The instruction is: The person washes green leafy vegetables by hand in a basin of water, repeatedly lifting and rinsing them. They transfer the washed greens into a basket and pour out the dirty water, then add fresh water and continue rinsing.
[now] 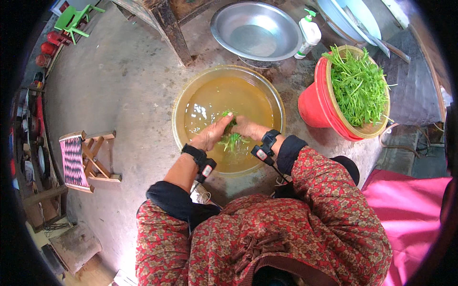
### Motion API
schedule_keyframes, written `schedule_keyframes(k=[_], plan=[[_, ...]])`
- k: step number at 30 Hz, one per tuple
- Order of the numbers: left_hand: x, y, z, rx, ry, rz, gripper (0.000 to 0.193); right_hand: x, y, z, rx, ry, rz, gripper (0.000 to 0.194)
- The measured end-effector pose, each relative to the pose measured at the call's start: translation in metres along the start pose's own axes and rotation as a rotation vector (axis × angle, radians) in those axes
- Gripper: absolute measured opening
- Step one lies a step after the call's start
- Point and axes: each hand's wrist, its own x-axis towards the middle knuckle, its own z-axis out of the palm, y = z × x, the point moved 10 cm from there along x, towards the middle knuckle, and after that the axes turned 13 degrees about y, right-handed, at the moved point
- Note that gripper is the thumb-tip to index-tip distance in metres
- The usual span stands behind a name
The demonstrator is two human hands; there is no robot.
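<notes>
A wide metal basin (pixel 179 107) of yellowish-brown water stands on the floor in front of me. Over its middle, my left hand (pixel 214 131) and my right hand (pixel 249 127) hold a small bunch of leafy greens (pixel 232 141) between them. The leaves stick out below my fingers, close to the water; part of the bunch is hidden by my hands. At the right, a yellowish strainer basket (pixel 386 107) heaped with feathery greens (pixel 357 85) rests tilted on a red plastic bucket (pixel 315 107).
A steel basin (pixel 256 32) and a white pump bottle (pixel 308 35) stand beyond the water. A wooden table leg (pixel 171 35) is behind the basin. A folding stool (pixel 77 162) stands at left, a green chair (pixel 73 19) farther off. Pink fabric (pixel 408 214) lies at right.
</notes>
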Motion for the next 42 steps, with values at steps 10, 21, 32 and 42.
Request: schedule_keyframes(k=[10,21,32,42], plan=[[-0.021,0.07,-0.084,0.336,0.336,0.19,0.061,0.001,-0.062,-0.058,-0.3,0.18,-0.314,0.019],[-0.003,0.063,-0.065,0.323,0.274,0.232,0.049,-0.099,-0.132,-0.193,-0.342,0.594,-0.464,0.021],[0.022,0.064,-0.044,0.333,0.225,0.233,0.042,-0.294,-0.105,-0.385,-0.942,1.025,-0.155,0.045],[0.026,0.064,-0.042,0.343,0.204,0.209,0.046,-0.286,-0.075,-0.417,-1.059,1.275,-0.128,0.05]])
